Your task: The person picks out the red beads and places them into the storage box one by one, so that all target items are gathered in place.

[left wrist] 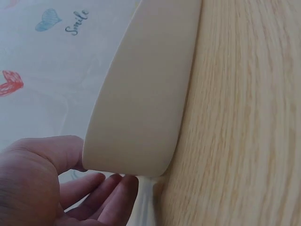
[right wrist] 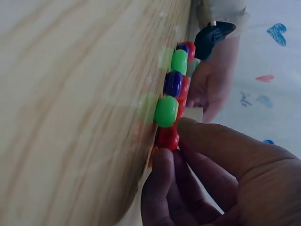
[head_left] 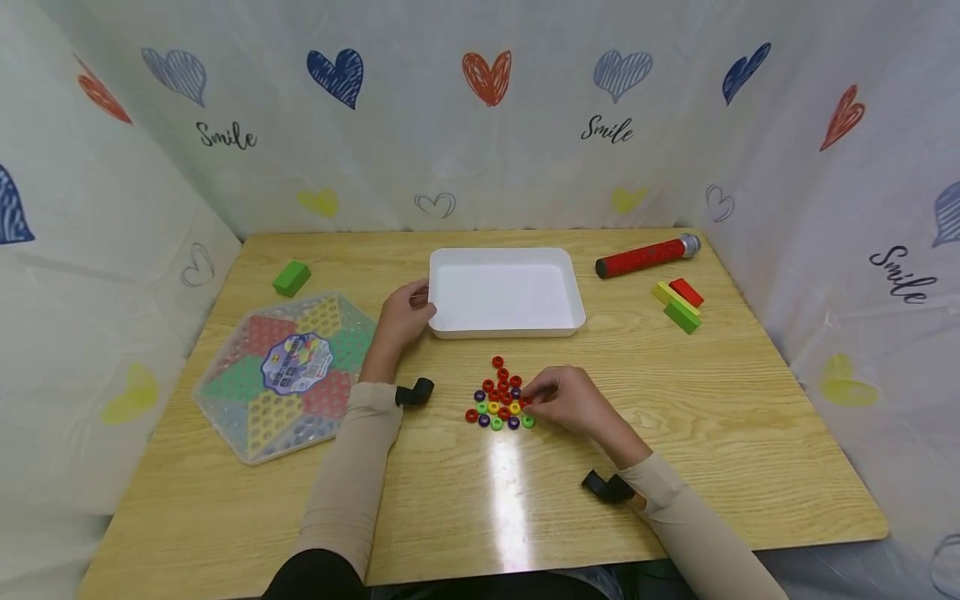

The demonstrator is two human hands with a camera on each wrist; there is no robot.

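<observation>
Small round beads in red, purple, green and yellow lie bunched on the wooden table, with one red bead [head_left: 498, 362] at the far tip of the bunch. At its right side my right hand [head_left: 567, 402] pinches a red bead [right wrist: 168, 137] between thumb and fingers. Right beside that bead sit a green bead [right wrist: 167, 111] and a purple bead [right wrist: 173, 84]. Behind the beads stands a shallow white tray [head_left: 506, 287] with nothing in it. My left hand [head_left: 405, 315] holds the tray's left end, thumb at the rim and fingers along the outside.
A hexagonal board in clear plastic [head_left: 258, 429] lies to the left, under my left forearm's side. Behind it is a green block [head_left: 292, 278]. At the back right are a red microphone [head_left: 641, 257] and a green block [head_left: 682, 317] with yellow and red ones.
</observation>
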